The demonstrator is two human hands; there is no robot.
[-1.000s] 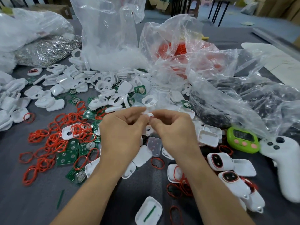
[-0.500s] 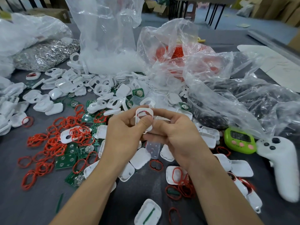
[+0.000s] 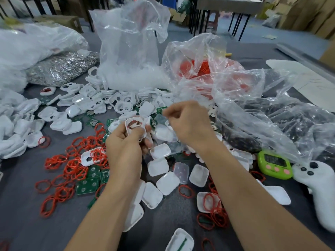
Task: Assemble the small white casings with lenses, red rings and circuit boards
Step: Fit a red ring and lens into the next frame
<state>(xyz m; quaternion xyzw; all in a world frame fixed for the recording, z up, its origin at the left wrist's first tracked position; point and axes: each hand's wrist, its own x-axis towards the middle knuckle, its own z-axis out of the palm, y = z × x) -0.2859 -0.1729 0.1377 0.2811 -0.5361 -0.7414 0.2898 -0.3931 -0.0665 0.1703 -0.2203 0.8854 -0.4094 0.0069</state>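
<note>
My left hand [image 3: 125, 149] grips a small white casing [image 3: 135, 126] upright, its open side facing me and a red ring seated inside. My right hand [image 3: 188, 122] hovers just right of it over the parts pile. Its fingers are curled and its tips pinch together near a clear, blurred piece; whether they hold it I cannot tell. Loose red rings [image 3: 76, 160] and green circuit boards [image 3: 87, 185] lie at the left. White casing halves [image 3: 87, 104] spread behind and below my hands. A clear lens [image 3: 181, 172] lies among them.
Big clear plastic bags stand behind: white parts [image 3: 130, 75], red rings [image 3: 203, 67], dark parts [image 3: 282, 120], and silvery metal parts [image 3: 59, 67] at the left. A green timer [image 3: 274, 164] and a white controller [image 3: 319, 183] lie at the right on the grey table [image 3: 21, 223].
Both hands held the casing together before. My right hand has let go and moved up and right over the pile, while my left hand keeps the casing.
</note>
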